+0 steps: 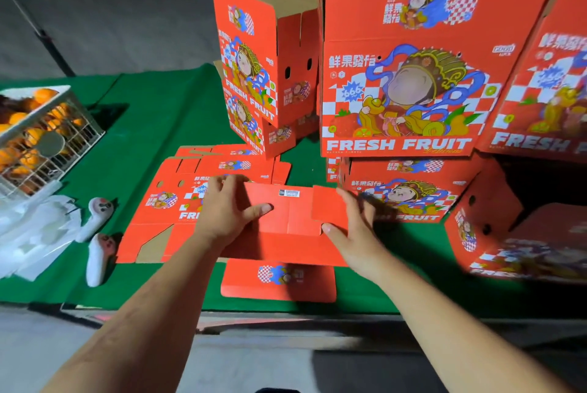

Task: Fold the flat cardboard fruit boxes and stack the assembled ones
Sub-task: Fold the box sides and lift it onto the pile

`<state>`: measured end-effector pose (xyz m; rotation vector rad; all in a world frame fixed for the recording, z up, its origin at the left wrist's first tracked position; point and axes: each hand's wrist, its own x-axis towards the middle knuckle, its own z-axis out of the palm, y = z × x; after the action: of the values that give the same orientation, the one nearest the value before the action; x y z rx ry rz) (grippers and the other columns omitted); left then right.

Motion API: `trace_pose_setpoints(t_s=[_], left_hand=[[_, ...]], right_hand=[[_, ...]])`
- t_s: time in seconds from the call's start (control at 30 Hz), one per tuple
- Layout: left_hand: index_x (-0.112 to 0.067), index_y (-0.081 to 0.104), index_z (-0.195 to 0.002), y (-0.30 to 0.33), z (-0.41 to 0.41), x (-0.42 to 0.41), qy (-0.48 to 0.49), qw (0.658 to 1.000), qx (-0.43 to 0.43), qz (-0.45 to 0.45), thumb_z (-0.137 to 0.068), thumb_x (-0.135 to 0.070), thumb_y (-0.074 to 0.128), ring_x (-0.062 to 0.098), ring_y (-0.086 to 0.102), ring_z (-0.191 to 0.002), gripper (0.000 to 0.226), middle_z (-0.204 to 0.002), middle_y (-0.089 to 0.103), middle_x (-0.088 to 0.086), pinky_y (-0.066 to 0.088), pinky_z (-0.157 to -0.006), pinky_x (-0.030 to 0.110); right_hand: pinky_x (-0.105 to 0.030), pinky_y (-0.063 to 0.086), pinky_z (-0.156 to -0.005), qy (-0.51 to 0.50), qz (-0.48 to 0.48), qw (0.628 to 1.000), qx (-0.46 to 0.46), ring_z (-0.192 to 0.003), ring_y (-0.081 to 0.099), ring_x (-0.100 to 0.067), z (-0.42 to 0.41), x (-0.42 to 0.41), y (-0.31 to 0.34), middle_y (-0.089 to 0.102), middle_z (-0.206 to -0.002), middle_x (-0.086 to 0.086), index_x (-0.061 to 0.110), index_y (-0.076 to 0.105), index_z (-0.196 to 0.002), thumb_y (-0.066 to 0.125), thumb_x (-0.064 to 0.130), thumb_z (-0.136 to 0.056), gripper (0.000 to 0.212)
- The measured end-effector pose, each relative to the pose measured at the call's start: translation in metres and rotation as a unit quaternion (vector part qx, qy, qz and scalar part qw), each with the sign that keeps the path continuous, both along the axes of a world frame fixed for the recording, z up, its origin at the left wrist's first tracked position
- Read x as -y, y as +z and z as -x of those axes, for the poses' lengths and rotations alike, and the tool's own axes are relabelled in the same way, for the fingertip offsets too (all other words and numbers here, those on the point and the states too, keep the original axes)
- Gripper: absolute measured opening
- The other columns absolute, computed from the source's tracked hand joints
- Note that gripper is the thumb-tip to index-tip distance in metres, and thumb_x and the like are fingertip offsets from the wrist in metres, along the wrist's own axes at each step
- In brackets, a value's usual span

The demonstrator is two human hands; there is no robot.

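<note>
A red cardboard fruit box (286,234) stands bottom-up in front of me on the green table (152,126), its bottom flaps folded in and one lid flap (279,280) hanging towards me. My left hand (228,205) lies flat on the left bottom flap, thumb stretched across it. My right hand (352,227) presses the right flap (327,210) down with straight fingers. Under and left of the box lies a pile of flat boxes (178,202). Assembled boxes (400,75) are stacked behind and to the right.
A stack of open assembled boxes (254,68) rises at the back centre. A white wire crate of oranges (38,132) sits at the left, with white plastic bags (35,234) and two white toy-like objects (98,234) beside it. The table's front edge runs just below the box.
</note>
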<state>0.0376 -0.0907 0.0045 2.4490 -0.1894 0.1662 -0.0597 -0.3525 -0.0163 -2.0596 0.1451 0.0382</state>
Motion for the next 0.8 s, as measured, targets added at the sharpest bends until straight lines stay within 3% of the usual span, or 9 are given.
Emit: trace_pose_setpoints(t_s=[0.07,0.17,0.23,0.27,0.37,0.5,0.67,0.73,0.8], left_hand=[[-0.026,0.050,-0.142,-0.002,0.007,-0.005,0.008,1.000,-0.027,0.011,-0.060,-0.075,0.077,0.028,0.048,-0.132,0.099,-0.142,0.035,0.010,0.044,-0.111,0.045],[-0.028,0.042,-0.154,-0.001,0.017,-0.019,-0.117,0.991,0.026,-0.065,-0.054,-0.087,0.075,0.028,0.034,-0.143,0.121,-0.156,0.023,0.013,0.031,-0.120,0.046],[-0.031,0.039,-0.157,0.007,0.016,-0.025,-0.161,0.973,0.050,-0.159,-0.056,-0.089,0.070,0.035,0.035,-0.144,0.121,-0.157,0.031,0.015,0.032,-0.119,0.053],[-0.032,0.042,-0.156,0.012,0.014,-0.024,-0.150,0.972,0.055,-0.170,-0.062,-0.079,0.076,0.036,0.039,-0.142,0.110,-0.154,0.037,0.012,0.036,-0.116,0.052],[-0.031,0.052,-0.149,0.024,0.012,-0.016,-0.102,0.980,0.082,-0.151,-0.075,-0.047,0.086,0.031,0.053,-0.129,0.083,-0.144,0.049,0.005,0.049,-0.103,0.046],[-0.037,0.059,-0.140,0.041,0.013,-0.006,-0.054,0.982,0.101,-0.148,-0.079,-0.062,0.076,0.021,0.067,-0.111,0.068,-0.138,0.057,-0.008,0.054,-0.089,0.038],[-0.024,0.064,-0.106,0.056,-0.004,0.021,0.045,0.995,0.012,-0.083,-0.087,-0.078,0.045,0.036,0.066,-0.108,0.060,-0.112,0.072,0.009,0.040,-0.077,0.035],[-0.020,0.057,-0.093,0.058,-0.013,0.024,0.069,0.997,-0.016,-0.035,-0.092,-0.079,0.040,0.038,0.064,-0.105,0.062,-0.105,0.071,0.013,0.038,-0.076,0.036],[-0.018,0.055,-0.095,0.057,-0.022,0.022,0.097,0.995,-0.026,0.024,-0.099,-0.070,0.040,0.037,0.064,-0.108,0.054,-0.107,0.070,0.015,0.038,-0.078,0.036]], right_hand=[[-0.029,0.021,-0.120,0.005,0.021,1.000,0.020,-0.145,0.031,-0.022,-0.001,-0.007,-0.004,0.010,-0.154,-0.001,0.042,0.024,-0.157,0.066,0.025,-0.098,0.075],[-0.023,0.019,-0.117,-0.038,-0.002,0.998,0.055,-0.147,0.029,-0.019,-0.002,-0.009,-0.003,0.016,-0.154,-0.001,0.038,0.030,-0.157,0.067,0.022,-0.096,0.073],[-0.027,0.023,-0.119,-0.057,-0.034,0.994,0.081,-0.145,0.034,-0.017,0.002,-0.008,-0.002,0.026,-0.154,-0.002,0.033,0.031,-0.158,0.067,0.021,-0.097,0.072],[-0.032,0.024,-0.123,-0.054,-0.043,0.993,0.098,-0.146,0.034,-0.016,0.004,-0.009,0.000,0.030,-0.155,-0.003,0.028,0.032,-0.158,0.066,0.020,-0.098,0.070],[-0.038,0.024,-0.126,-0.049,-0.091,0.985,0.141,-0.149,0.032,-0.009,0.011,-0.012,0.008,0.037,-0.160,0.001,0.018,0.035,-0.157,0.057,0.018,-0.104,0.057],[-0.026,0.022,-0.125,-0.077,-0.120,0.972,0.187,-0.148,0.029,0.004,0.021,-0.003,0.017,0.039,-0.159,0.008,0.019,0.047,-0.151,0.048,0.028,-0.105,0.047],[-0.041,0.023,-0.126,-0.068,-0.067,0.972,0.214,-0.152,0.028,-0.010,0.028,0.003,0.010,0.037,-0.160,-0.001,0.016,0.046,-0.150,0.059,0.005,-0.101,0.053],[-0.033,0.021,-0.126,-0.069,-0.045,0.972,0.221,-0.153,0.023,-0.006,0.031,0.006,0.005,0.031,-0.164,-0.002,0.018,0.049,-0.148,0.055,0.014,-0.102,0.047],[-0.017,0.019,-0.121,-0.057,-0.011,0.972,0.227,-0.153,0.021,-0.001,0.036,0.010,-0.001,0.026,-0.166,-0.001,0.021,0.053,-0.145,0.052,0.021,-0.100,0.046]])
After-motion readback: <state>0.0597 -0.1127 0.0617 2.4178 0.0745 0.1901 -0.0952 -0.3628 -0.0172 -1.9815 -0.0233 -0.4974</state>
